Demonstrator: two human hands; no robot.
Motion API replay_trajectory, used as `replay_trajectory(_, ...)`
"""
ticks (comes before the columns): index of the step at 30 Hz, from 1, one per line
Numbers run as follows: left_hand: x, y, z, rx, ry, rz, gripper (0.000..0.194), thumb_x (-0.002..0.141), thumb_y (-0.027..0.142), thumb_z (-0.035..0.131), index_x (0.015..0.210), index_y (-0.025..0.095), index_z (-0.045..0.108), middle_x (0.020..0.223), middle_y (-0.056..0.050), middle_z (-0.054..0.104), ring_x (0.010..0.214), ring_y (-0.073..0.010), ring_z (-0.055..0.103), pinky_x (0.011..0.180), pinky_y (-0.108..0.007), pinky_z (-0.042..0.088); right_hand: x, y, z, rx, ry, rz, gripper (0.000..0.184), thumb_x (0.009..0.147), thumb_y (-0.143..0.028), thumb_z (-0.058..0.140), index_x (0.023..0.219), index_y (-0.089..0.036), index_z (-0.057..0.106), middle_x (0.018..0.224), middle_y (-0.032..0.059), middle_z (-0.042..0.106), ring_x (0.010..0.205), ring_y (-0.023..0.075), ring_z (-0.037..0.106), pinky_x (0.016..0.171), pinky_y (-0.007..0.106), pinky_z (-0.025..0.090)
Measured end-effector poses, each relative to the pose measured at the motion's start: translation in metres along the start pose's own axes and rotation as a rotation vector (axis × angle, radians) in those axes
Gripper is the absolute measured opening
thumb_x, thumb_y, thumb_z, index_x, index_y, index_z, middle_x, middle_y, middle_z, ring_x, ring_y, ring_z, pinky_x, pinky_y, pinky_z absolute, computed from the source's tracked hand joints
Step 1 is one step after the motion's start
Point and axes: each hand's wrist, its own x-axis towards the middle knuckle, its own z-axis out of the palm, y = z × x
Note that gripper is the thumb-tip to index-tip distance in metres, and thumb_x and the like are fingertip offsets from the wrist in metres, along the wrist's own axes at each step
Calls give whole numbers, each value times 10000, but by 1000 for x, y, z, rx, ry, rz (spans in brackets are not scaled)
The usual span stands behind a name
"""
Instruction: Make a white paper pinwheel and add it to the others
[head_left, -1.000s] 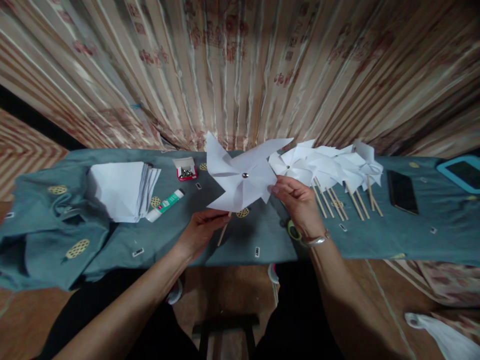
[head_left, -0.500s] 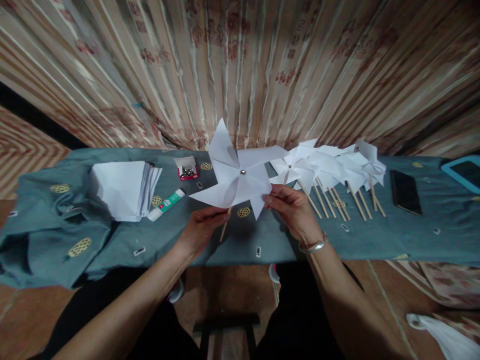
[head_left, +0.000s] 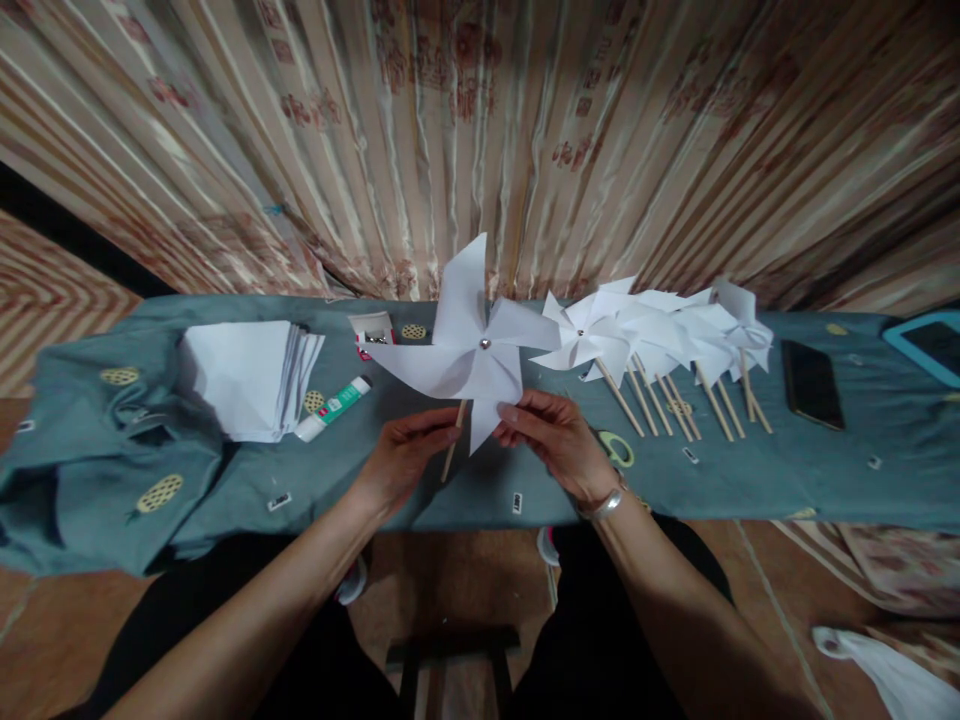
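Observation:
A white paper pinwheel (head_left: pixel 474 365) with a shiny pin at its centre is held up above the cloth, facing me. Its thin wooden stick (head_left: pixel 452 450) is pinched between the thumb and fingers of my left hand (head_left: pixel 412 448). My right hand (head_left: pixel 551 435) pinches the lower blade by its edge, thumb in front. Right of that hand, partly hidden by it, lies a pair of scissors with light green handles (head_left: pixel 616 449). Several finished white pinwheels (head_left: pixel 652 335) lie overlapping at the right, their sticks pointing toward me.
A stack of white paper (head_left: pixel 240 380) lies at the left, beside a green-and-white glue stick (head_left: pixel 335 408). A small red box of pins (head_left: pixel 373 333) stands open behind the pinwheel. Farther right are a black phone (head_left: pixel 812 384) and a blue-framed device (head_left: pixel 930 345). A grey-green cloth (head_left: pixel 322 500) covers the table.
The pinwheel's blades have turned clockwise, and my right hand has moved left and slightly down with a blade. The scissors' handles now show. My left hand has stayed on the stick.

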Motion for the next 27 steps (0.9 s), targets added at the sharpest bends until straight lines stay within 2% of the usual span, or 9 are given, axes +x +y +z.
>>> replay_trajectory(4,0,0,0,1,-22,2,351,539,290,924,854,163,834,894,-100,805,890,-236,710,897,-348,501,-2,2,5,10,-26,19,298,670,-455,890,732,-194,759,671,-2,764,558,73,640,554,190,492)
replay_trajectory(15,-2,-2,4,77,-45,37,289,546,415,924,713,206,814,735,-31,756,745,-185,651,777,-301,498,-3,11,19,3,-87,50,270,684,-455,874,733,-208,774,612,-26,710,526,72,580,496,192,462)
replay_trajectory(20,1,-6,2,89,-49,39,288,545,444,922,659,212,794,677,-27,738,675,-173,616,720,-303,493,-5,12,22,-32,-202,53,301,719,-480,844,822,-204,785,636,-16,727,535,82,601,509,203,475)
replay_trajectory(24,1,-6,0,43,25,28,275,505,352,947,673,199,793,722,-31,759,715,-167,639,753,-293,500,-13,1,20,-98,-281,25,265,769,-456,813,820,-199,777,647,-5,726,560,90,622,525,206,489)
replay_trajectory(27,2,-6,-1,-18,61,32,261,488,248,951,690,185,796,746,-24,764,739,-152,652,782,-278,502,-22,-15,12,-175,-233,-48,236,786,-443,803,833,-212,779,639,1,720,545,106,621,517,231,500)
